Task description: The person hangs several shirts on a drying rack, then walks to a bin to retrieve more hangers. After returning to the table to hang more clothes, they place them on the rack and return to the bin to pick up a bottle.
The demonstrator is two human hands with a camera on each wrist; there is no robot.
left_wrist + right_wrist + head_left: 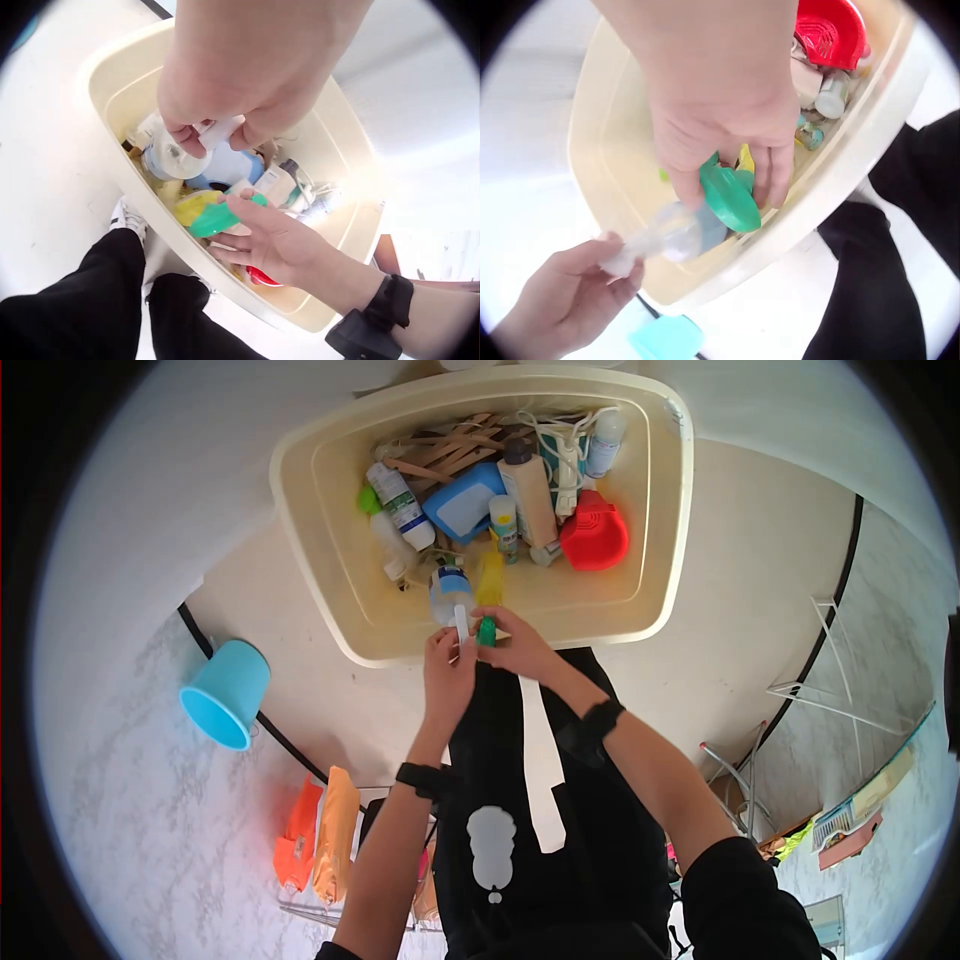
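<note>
Over the near rim of a cream tub (pixel 335 635), both hands are close together. The left hand (pixel 450 670) pinches a small white piece (pixel 461 622) between thumb and fingers; in the left wrist view the white piece (pixel 219 133) is above a clear bottle (pixel 176 157). The right hand (pixel 520 648) holds a green object (pixel 487 632) between thumb and fingers, and in the right wrist view the green object (pixel 731 196) looks smooth and rounded. A yellow item (pixel 491 575) lies just beyond it. Whether the white piece joins the clear bottle, I cannot tell.
Inside the tub are a red basket (pixel 595 535), a blue container (pixel 464 505), wooden sticks (pixel 465 445), a beige bottle (pixel 530 495) and several other bottles. A light blue bucket (pixel 228 685) lies on the left, orange bags (pixel 335 830) lower left, and a white rack (pixel 840 700) right.
</note>
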